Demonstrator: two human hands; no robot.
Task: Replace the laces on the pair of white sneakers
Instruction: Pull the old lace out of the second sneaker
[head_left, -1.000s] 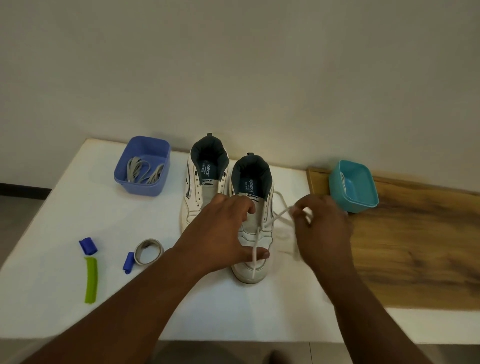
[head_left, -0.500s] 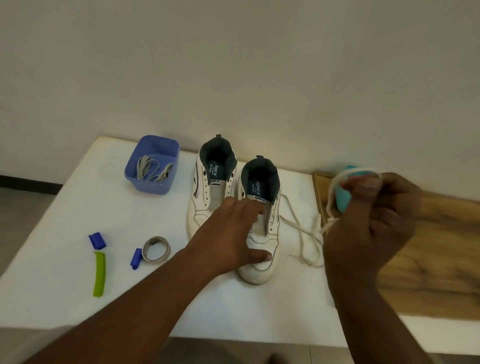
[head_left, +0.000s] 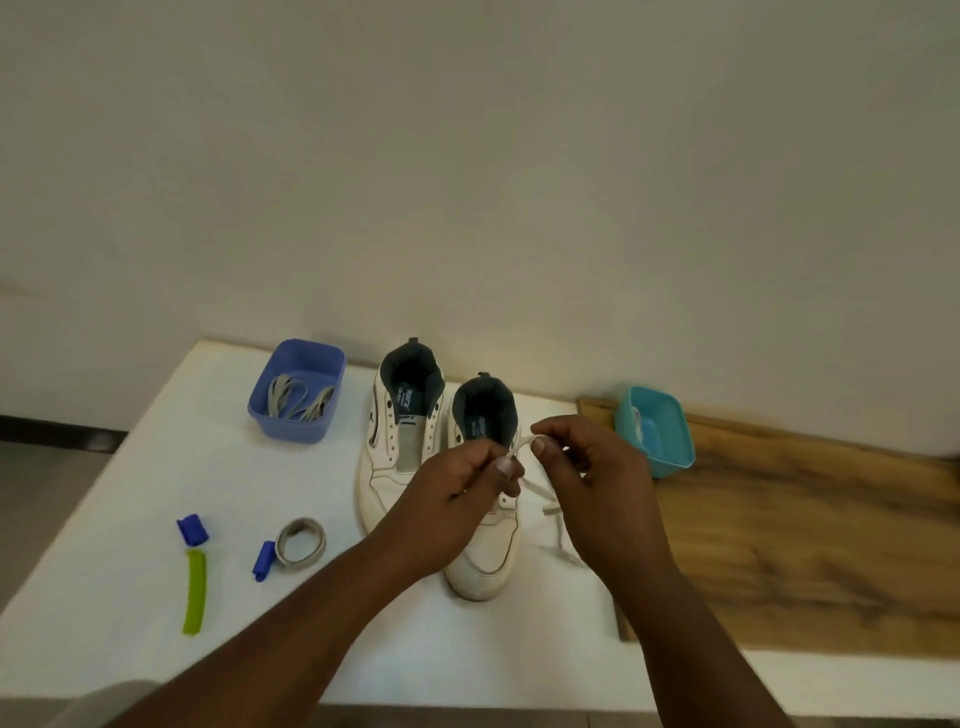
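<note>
White lace (head_left: 521, 446) pinched between both hands, just above the right-hand sneaker (head_left: 485, 525); left hand (head_left: 462, 486) gripping one stretch with thumb and curled fingers, right hand (head_left: 587, 470) pinching the loop next to it. Loose tail trailing down over the tabletop (head_left: 156, 467) beside that sneaker, aglet ends lying near the right wrist. Apparently clear of the eyelets, though the hands cover most of the lacing area, so cannot say for sure.

Judged progress: early to middle. Left-hand sneaker (head_left: 400, 441) bare of lace, tongue and empty eyelets plain to see. Old lace of the right-hand sneaker seemingly just out or nearly so. Still to do: setting this lace aside, threading fresh ones through both shoes, tying.

Both sneakers white leather with dark linings, toes toward the viewer, side by side and touching, near the back edge of the tabletop. Slightly scuffed, thin dark trim on the outer side.

Further out: blue tub (head_left: 297, 389) left of the pair, holding grey laces, likely the replacements. Teal tub (head_left: 655, 431) to the right, on a wooden board (head_left: 805, 545), contents unclear. Nearer on the left, a coiled grey lace (head_left: 300, 540), two small blue pieces (head_left: 192, 529) and a green strip (head_left: 195, 592).
</note>
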